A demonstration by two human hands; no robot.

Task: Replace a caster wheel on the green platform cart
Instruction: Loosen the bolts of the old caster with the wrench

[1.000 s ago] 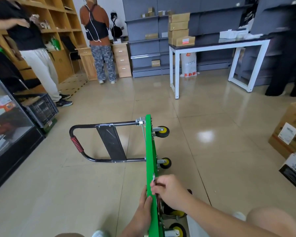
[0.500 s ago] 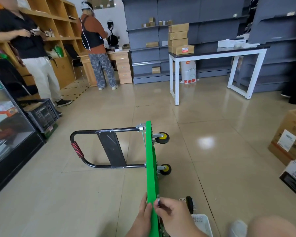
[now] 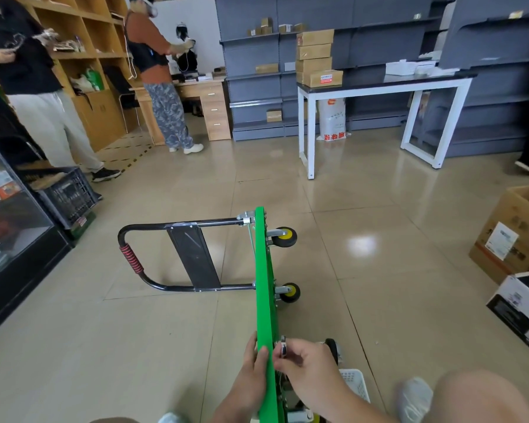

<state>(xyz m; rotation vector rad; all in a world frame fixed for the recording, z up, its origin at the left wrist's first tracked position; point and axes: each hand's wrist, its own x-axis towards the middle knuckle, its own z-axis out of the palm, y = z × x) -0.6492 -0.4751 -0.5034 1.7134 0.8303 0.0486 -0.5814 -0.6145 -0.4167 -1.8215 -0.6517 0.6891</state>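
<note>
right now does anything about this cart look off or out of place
Yes: the green platform cart is tipped up on edge, caster wheels sticking out sideways to the right, handle jutting left. The left hand steadies it while the right hand pinches a small metal part.

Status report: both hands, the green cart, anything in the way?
Left hand flat against green cart, cart on its side. Right hand pinches small metal piece at underside. White basket close by right forearm.
</note>
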